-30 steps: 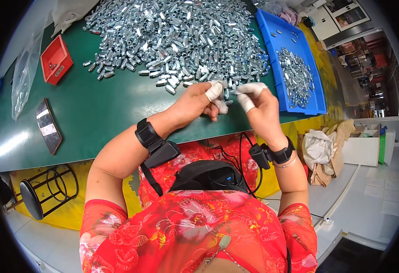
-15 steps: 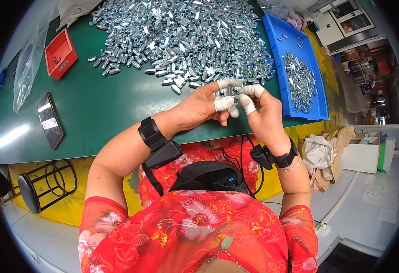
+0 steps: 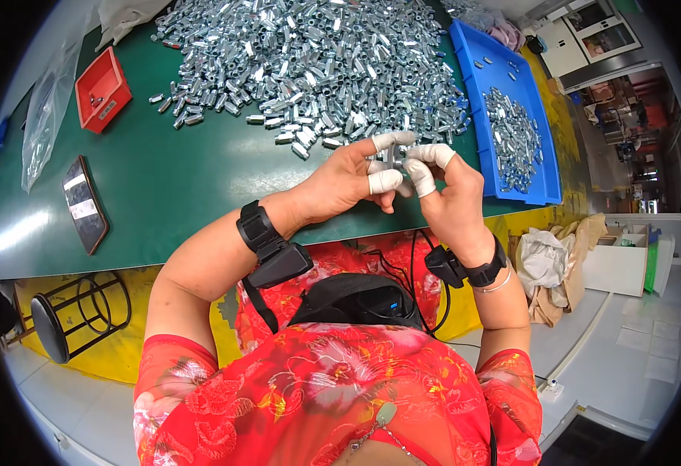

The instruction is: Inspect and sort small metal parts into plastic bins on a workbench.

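Note:
White finger cots cover the thumbs and several fingers of both my hands, which meet above the table's near edge. My left hand (image 3: 336, 180) pinches a small silver long hex nut (image 3: 392, 156) between thumb and fingers. From the right, my right hand (image 3: 458, 194) has its thumb and forefinger closed together against the end of that nut. A bit of shiny metal shows at its fingertips, too small and covered to name. Just beyond my hands spreads a large heap of long hex nuts (image 3: 317, 70) on the green table (image 3: 200, 182).
On the right stands a blue tray (image 3: 476, 101) with more hex nuts inside. At the left are a small red bin (image 3: 106, 105) holding a few pieces, a dark phone (image 3: 85, 206) and a clear plastic bag (image 3: 45, 124). A black stool (image 3: 49, 328) stands below the table edge.
My right fingertips have shifted slightly and now press closer to the nut in my left hand, of which more shows. The heap and trays look the same.

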A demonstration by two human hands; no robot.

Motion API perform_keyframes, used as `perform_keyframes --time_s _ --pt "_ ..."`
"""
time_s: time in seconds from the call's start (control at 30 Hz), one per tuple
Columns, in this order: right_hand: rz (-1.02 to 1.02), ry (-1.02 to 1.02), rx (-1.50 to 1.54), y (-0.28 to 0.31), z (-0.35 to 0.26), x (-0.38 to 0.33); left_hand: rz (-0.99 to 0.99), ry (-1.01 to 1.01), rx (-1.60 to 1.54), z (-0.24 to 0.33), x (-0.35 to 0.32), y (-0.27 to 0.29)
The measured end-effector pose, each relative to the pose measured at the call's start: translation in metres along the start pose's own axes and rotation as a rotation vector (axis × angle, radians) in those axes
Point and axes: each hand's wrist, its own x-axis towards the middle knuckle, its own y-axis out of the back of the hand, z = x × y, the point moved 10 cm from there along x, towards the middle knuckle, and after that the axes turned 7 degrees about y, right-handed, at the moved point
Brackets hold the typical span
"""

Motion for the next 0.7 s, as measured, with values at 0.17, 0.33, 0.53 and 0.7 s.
perform_keyframes --time_s 0.17,0.33,0.53,0.7 --pt "0.035 0.169 -0.147 0.002 -0.016 0.006 0.013 -0.005 -0.052 0.001 0.001 0.003" --pt "0.022 0.231 -0.122 0.003 -0.023 0.010 0.021 0.030 -0.054 0.001 -0.001 0.003" --pt "-0.064 -0.204 0.205 -0.009 0.015 0.004 0.049 -0.018 0.076 0.002 0.000 0.004" --pt "-0.097 -0.267 0.210 -0.015 0.023 0.004 0.112 -0.100 0.197 0.004 0.002 0.009"
